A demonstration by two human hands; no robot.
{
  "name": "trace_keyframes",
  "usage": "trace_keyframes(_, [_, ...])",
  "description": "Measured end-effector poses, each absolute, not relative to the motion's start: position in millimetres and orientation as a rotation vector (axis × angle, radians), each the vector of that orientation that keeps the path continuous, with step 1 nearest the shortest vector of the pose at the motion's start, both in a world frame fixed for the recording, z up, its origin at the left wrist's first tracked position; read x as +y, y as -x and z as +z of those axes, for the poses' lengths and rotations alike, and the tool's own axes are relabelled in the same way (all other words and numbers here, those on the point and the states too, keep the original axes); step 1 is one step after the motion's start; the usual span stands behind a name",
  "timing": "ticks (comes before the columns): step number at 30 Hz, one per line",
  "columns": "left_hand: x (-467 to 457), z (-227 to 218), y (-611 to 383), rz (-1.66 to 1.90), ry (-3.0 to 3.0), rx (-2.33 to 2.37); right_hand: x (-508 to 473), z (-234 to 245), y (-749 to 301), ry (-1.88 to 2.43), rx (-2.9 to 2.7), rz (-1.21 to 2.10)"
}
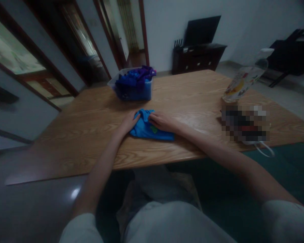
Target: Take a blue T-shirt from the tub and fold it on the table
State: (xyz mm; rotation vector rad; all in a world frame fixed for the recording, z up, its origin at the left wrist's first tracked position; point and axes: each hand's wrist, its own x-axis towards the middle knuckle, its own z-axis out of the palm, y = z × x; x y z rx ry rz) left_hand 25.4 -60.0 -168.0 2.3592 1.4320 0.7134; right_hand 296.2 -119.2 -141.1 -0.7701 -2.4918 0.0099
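Observation:
A small blue garment with a green mark lies bunched on the wooden table near its front edge. My left hand rests on the garment's left edge with its fingers curled over the cloth. On the upper right part of the garment, my right hand presses down, its fingers closed on a fold. Behind them stands a clear plastic tub filled with blue and purple clothes.
A clear plastic bottle with a coloured label stands at the table's right side, beside a blurred-out object with a white cord. A dark cabinet with a screen stands by the far wall. Doorways are at left.

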Motion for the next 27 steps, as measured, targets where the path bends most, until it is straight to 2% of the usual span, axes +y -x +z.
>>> trace_keyframes(5, [-61.8, -167.1, -25.1, 0.719, -2.359, 1.426, -82.3, -143.8, -339.6, 1.185, -2.265, 0.021])
trace_keyframes(9, [-62.6, -166.0, -26.3, 0.722, -2.360, 1.431, -64.9, -154.3, -362.2, 1.355, -2.347, 0.220])
trace_keyframes(27, [-67.8, -159.7, -28.7, 0.692, -2.349, 1.443, -59.8, -168.1, -359.4, 1.357, -2.387, 0.190])
